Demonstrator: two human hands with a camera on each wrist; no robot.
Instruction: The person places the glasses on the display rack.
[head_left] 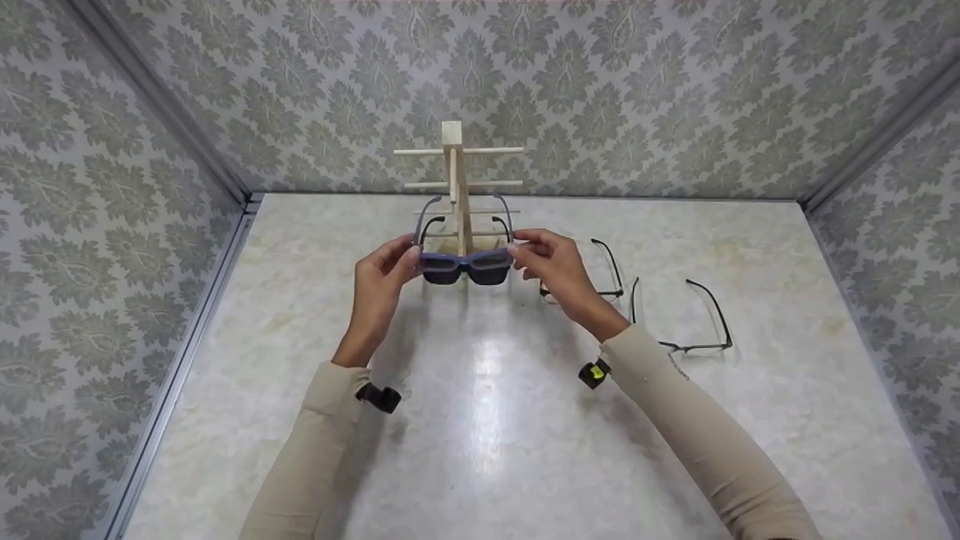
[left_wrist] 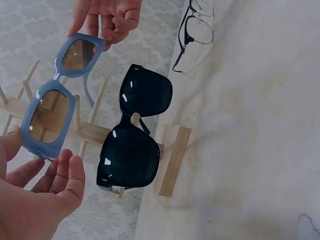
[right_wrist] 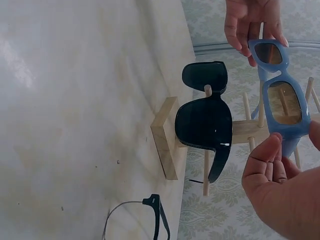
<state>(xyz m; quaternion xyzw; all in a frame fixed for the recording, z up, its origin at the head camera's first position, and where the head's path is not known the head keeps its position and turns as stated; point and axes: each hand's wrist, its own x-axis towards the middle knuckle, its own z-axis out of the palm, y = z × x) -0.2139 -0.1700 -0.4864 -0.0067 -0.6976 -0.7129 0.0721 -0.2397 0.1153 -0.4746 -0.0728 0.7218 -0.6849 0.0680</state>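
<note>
In the head view I see my left hand (head_left: pixel 381 277) and right hand (head_left: pixel 561 268) pinching opposite ends of the blue sunglasses (left_wrist: pixel 56 81), mid-frame at the wooden stand (head_left: pixel 462 202); the two-ended hold probably steadies them level, temples straddling the post; I cannot tell if a peg touches them; black sunglasses (left_wrist: pixel 131 132) sit lower, a peg at their bridge likely bearing them; unfolded dark-rimmed glasses (head_left: pixel 694 347) lie centre-right on the bench (head_left: pixel 480 427).

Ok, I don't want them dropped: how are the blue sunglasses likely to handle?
The blue sunglasses are probably stiff, being thick-rimmed; likely light, as the left hand and right hand only pinch the ends; and maybe slippery, since they look glossy.
</note>
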